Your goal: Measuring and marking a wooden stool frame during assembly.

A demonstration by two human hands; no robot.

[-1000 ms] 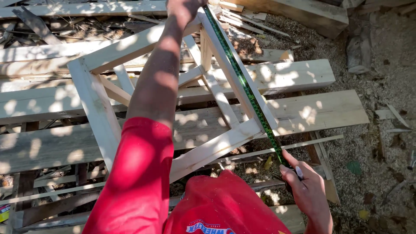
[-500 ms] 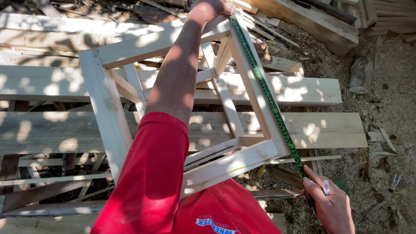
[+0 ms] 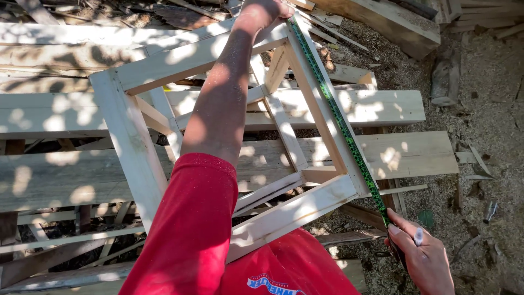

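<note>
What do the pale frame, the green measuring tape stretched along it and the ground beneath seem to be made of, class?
Frame: bare, unpainted wood, pale with visible grain and sawn edges.
Measuring tape: thin flexible strip, green with dark markings; probably coated metal or fibre, unclear which. The left hand pins its far end, the right hand pulls the near end.
Ground: dirt strewn with sawdust and wood scraps.

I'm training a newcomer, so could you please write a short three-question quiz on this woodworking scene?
1. True or false: the green tape measure runs along one rail of the pale wooden frame.
2. Which hand pins the tape at the frame's far corner?
3. What colour is the sleeve? A blue, B red, C grey.

Key: 1 true; 2 the left hand, while the right hand holds the near end; 3 B.
</note>
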